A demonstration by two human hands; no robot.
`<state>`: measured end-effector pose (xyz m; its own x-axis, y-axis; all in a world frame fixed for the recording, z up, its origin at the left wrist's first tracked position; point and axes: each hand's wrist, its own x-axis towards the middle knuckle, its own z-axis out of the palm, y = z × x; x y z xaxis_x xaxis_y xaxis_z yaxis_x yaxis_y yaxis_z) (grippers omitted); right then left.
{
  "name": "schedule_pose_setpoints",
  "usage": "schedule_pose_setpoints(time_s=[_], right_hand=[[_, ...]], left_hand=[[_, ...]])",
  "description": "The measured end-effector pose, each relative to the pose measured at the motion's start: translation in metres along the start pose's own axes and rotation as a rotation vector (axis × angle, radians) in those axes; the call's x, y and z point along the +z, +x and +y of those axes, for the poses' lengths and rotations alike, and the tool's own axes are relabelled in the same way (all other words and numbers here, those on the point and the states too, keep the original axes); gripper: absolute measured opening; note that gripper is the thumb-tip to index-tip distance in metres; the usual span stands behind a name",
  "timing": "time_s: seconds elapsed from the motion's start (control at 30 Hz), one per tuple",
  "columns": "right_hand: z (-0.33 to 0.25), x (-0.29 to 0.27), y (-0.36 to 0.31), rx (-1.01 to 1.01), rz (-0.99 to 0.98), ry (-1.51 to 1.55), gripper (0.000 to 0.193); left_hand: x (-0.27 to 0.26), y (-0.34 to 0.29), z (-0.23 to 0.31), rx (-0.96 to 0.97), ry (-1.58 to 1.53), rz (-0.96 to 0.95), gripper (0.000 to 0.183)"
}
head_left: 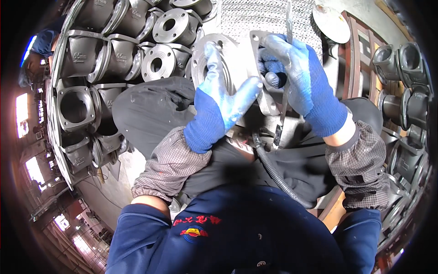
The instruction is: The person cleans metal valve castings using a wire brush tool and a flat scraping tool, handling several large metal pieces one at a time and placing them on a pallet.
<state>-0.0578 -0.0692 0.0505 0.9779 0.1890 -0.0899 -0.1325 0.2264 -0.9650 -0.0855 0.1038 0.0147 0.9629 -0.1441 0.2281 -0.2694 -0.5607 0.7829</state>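
1. We see the left hand spread wide, fingers lying against the round end of a grey flanged valve-body casting and thumb stretched apart. With so little wrapped around the metal, the casting could slip or roll if its weight shifts.
2. The right hand is curled at the casting's squarish flange, partly hidden — we cannot tell whether it grips the rim or the thin metal rod crossing it. Fingertips showing in the opening could be pinched if the casting turns against that rod.
3. The casting lies in front of the person, beyond the lap and between the hands; a drop toward the body could strike the dark-trousered legs.
4. Nearer the body, a ribbed hose runs across the lap, where a moving forearm might snag it.
5. Farther out, similar castings are stacked at left, close beyond the knee — a knock there could shift one — while more stand at right, well apart from the hands.
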Motion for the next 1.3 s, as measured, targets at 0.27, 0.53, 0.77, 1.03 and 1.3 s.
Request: schedule_pose_setpoints(time_s=[0.27, 0.53, 0.77, 1.03, 1.3], right_hand=[[-0.013, -0.097, 0.012, -0.275, -0.046, -0.534, 0.043], [0.033, -0.106, 0.006, 0.498, 0.376, -0.329, 0.035], [0.062, -0.086, 0.006, 0.48, 0.152, -0.549, 0.038], [0.066, -0.071, 0.013, 0.205, -0.054, -0.644, 0.038], [0.076, -0.029, 0.003, 0.581, 0.122, -0.006, 0.039]], left_hand=[[0.01, -0.001, -0.01, -0.157, -0.282, 0.109, 0.096], [-0.006, -0.005, -0.016, -0.089, -0.281, 0.042, 0.091], [-0.015, -0.002, -0.032, -0.105, -0.273, 0.008, 0.077], [-0.031, -0.001, -0.022, -0.458, -0.786, 0.041, 0.067], [-0.045, -0.009, -0.066, -0.577, -0.887, 0.2, 0.045]])
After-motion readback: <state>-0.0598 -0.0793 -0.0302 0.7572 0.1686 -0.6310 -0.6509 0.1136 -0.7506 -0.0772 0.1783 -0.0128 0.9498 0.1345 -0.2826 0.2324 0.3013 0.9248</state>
